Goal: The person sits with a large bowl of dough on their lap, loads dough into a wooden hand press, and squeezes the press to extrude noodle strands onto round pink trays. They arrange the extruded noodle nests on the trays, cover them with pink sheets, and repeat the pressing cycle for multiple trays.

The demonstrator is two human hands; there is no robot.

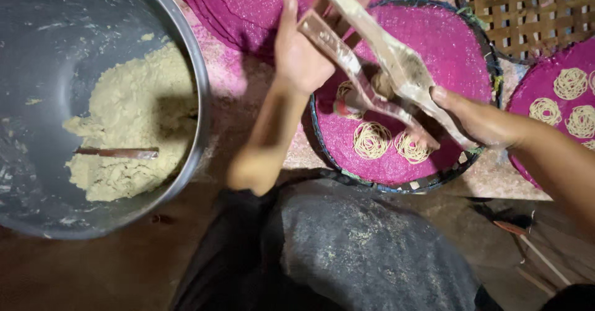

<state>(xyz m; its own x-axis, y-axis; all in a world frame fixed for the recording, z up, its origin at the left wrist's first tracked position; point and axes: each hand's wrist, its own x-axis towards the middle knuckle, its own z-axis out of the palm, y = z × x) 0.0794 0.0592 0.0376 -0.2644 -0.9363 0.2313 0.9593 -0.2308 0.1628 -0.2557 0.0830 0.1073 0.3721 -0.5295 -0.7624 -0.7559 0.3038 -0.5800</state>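
The left hand (304, 53) is gripping the upper handles of a two-armed wooden noodle press (378, 69), fingers clenched around them, while the right hand (480, 122) is grasping its lower end. The press is hanging above a round magenta woven tray (458, 50) (pale noodle coils (372, 140) lying beneath). A large grey metal basin (56, 32) of crumbly dough (133, 119) is sitting nearby.

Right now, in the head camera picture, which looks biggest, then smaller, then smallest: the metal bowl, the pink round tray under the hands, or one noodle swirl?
1. Metal bowl, though it may lie nearer the camera.
2. Pink round tray.
3. Noodle swirl, by far the smallest.
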